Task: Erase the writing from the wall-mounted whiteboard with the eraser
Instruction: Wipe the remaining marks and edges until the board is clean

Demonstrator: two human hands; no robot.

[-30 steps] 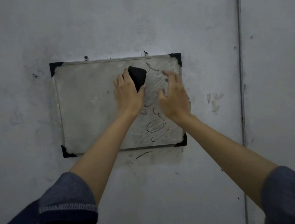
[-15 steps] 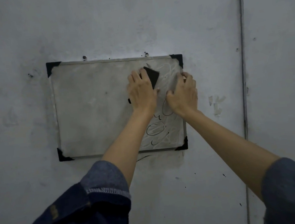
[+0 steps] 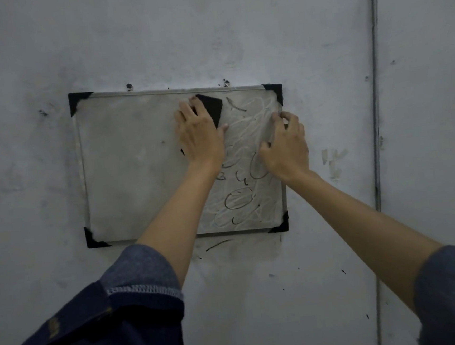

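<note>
Moved up-left – left hand [image 3: 200,139] gripping black eraser [image 3: 212,109] | right hand [image 3: 286,146] curled on smeared whiteboard [image 3: 127,167] edge

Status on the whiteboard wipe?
Left hand presses eraser near whiteboard top. Right hand grips right edge. Scribbles remain lower right. Nothing in the way.

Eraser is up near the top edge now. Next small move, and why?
Probably sweep the eraser down and to the right. The left hand holds it flat against the whiteboard just below the top frame, while the dark loops of writing that remain sit lower on the right half. The right hand grips the board's right edge, so the board looks braced for the stroke.
</note>
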